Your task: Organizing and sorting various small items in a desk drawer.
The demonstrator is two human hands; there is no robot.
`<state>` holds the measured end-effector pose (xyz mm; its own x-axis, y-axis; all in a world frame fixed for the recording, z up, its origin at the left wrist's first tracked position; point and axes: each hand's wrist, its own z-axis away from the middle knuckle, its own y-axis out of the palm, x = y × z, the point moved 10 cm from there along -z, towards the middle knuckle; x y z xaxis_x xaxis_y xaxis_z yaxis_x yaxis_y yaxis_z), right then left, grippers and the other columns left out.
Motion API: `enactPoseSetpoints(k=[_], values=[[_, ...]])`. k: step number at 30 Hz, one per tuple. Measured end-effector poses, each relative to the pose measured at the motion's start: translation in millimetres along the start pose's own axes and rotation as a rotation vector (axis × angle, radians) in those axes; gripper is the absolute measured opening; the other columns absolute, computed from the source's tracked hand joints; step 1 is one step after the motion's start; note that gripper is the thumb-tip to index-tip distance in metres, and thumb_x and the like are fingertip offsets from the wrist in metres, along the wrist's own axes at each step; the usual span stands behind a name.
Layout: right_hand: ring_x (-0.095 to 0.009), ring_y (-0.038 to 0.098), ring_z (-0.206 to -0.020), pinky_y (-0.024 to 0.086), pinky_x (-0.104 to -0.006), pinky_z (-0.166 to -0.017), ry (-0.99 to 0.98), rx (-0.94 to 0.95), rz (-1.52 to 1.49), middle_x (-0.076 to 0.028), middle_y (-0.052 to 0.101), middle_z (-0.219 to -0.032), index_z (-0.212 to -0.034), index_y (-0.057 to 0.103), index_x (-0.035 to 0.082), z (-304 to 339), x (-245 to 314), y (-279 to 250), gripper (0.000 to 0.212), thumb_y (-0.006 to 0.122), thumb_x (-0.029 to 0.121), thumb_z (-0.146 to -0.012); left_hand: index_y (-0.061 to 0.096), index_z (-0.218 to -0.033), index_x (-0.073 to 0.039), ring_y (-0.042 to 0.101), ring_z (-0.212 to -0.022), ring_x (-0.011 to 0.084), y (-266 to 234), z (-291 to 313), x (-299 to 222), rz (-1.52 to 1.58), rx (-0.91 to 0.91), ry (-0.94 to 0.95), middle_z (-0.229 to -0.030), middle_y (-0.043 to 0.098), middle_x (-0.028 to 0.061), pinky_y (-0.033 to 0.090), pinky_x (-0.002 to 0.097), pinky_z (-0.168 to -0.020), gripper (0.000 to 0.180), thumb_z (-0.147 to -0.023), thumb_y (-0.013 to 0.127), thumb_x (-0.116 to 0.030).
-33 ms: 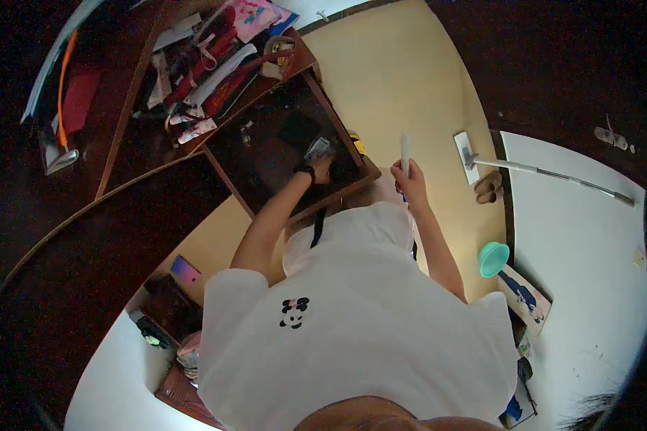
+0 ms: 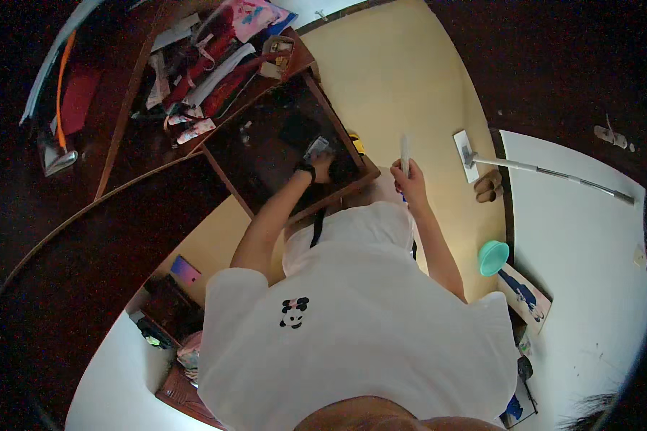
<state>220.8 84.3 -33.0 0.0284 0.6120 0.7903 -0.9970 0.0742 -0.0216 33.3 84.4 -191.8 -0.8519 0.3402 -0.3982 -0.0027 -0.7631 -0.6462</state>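
Note:
My left hand (image 2: 322, 168), with a dark band at its wrist, reaches into an open dark wooden drawer (image 2: 223, 170). Its fingers are at a small silvery-grey boxy thing (image 2: 316, 148); shade hides whether they grip it. Beside that thing lies a black flat item (image 2: 298, 129), and a small pale object (image 2: 246, 132) sits farther left in the drawer. To the right of the drawer, my right hand (image 2: 412, 179) is closed around a long, thin, whitish stick-like thing (image 2: 405, 147) pointing away from me. A bit of blue shows below that hand.
Bags, papers and packets (image 2: 208, 79) crowd the desk top beyond the drawer, next to a small open box (image 2: 277, 57). On the right are a flat mop (image 2: 467, 158), brown shoes (image 2: 489, 187) and a turquoise basin (image 2: 494, 258). A yellow-black item (image 2: 356, 144) lies beside the drawer.

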Motion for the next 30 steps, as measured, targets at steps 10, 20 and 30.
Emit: enactPoseSetpoints(k=[10,20,30], values=[[-0.005,0.037,-0.041,0.029,-0.0188,-0.037,-0.022,0.021,0.062,0.003,0.039,-0.055,-0.083,0.046,0.006,5,6,4,0.009,0.052,0.008,-0.075,0.042,-0.115,-0.013,0.035,-0.112,0.0314,29,1,22,0.086,0.037,0.101,-0.121,0.038,0.0160,0.029,0.0415,-0.093,0.063,-0.060,0.065,-0.033],[-0.006,0.042,-0.051,0.035,-0.0207,-0.045,-0.053,0.095,0.185,0.001,0.045,-0.061,-0.081,0.048,0.005,-5,14,12,0.014,0.058,0.011,-0.073,0.046,-0.107,-0.004,0.053,-0.084,0.0208,-22,117,96,0.858,-0.448,-0.279,-0.093,0.055,0.0119,0.042,0.0291,-0.072,0.042,-0.075,0.058,-0.029],[-0.007,0.050,-0.072,0.041,-0.0193,-0.060,-0.194,0.320,0.216,-0.001,0.056,-0.083,-0.101,0.051,0.003,-1,41,112,0.037,0.065,0.015,-0.069,0.053,-0.096,-0.004,0.048,-0.089,0.0135,-180,135,-33,1.106,-0.688,0.169,-0.089,0.049,0.0051,0.042,0.0251,-0.069,0.028,-0.078,0.056,-0.025]])
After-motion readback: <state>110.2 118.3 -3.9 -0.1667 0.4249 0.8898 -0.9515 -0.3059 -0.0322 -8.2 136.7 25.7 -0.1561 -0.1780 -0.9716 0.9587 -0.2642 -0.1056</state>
